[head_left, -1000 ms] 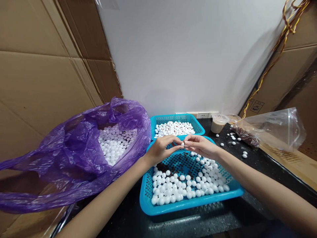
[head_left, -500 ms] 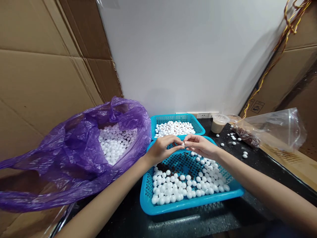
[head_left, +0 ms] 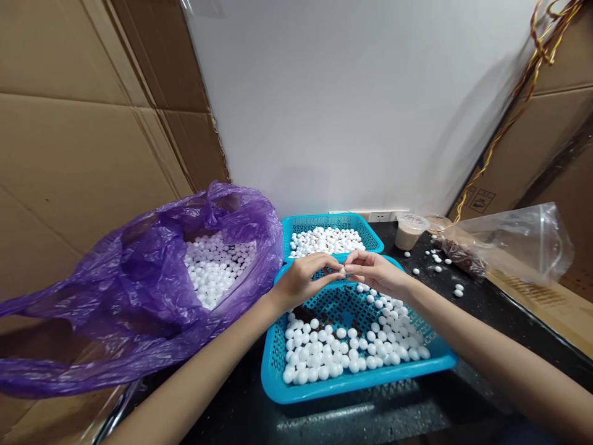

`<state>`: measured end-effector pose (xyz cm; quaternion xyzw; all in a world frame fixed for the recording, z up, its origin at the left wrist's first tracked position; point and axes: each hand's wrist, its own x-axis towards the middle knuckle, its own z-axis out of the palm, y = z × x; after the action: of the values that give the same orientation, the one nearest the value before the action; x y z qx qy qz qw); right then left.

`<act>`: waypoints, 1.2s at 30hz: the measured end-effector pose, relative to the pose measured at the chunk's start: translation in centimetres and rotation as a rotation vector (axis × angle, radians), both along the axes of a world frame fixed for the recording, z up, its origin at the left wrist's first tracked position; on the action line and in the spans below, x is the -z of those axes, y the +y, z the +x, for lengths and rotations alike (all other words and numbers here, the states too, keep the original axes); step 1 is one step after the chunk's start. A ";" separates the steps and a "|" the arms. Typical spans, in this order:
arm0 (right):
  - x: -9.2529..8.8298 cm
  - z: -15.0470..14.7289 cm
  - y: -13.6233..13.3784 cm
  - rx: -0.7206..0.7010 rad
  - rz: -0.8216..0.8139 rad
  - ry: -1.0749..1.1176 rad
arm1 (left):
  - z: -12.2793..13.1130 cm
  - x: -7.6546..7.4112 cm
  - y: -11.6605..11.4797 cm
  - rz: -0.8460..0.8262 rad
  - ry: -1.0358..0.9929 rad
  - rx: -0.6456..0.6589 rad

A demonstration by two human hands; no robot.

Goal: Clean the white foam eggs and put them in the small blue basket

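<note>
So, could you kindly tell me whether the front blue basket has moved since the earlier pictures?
No, the front blue basket sits where it did relative to the wall socket, unshifted.

Free air over the near blue basket [head_left: 356, 388]; the purple plastic bag [head_left: 139, 290] blocks leftward.

White balls [head_left: 324, 352] sit in a turquoise lattice basket [head_left: 356, 384].
</note>
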<state>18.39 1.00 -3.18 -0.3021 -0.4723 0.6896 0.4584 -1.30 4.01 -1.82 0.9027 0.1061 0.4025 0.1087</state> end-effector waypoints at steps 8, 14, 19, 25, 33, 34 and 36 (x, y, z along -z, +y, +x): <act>0.0 0.4 0.0 -0.047 -0.042 0.035 | 0.0 0.0 0.0 0.011 -0.020 -0.022; -0.1 0.0 -0.1 -0.061 -0.034 0.030 | -0.1 0.0 0.0 -0.013 -0.007 -0.003; 0.1 -0.2 -0.1 -0.045 -0.023 0.031 | -0.1 0.0 0.0 -0.021 0.007 -0.002; 0.4 -0.2 0.1 -0.047 0.001 0.032 | -0.1 0.1 0.0 0.015 0.017 -0.022; 0.3 -0.3 0.0 -0.005 0.013 0.011 | 0.1 0.2 0.1 0.006 0.044 -0.060; 0.3 -0.3 0.1 0.037 0.013 0.013 | 0.1 0.2 0.2 -0.010 0.050 -0.083; 0.5 0.0 0.3 0.185 0.001 0.022 | 0.1 0.1 0.2 -0.047 0.056 -0.140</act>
<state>18.38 1.34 -3.67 -0.3366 -0.4375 0.6473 0.5256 -1.24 4.25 -1.96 0.9011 0.1815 0.3813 0.0982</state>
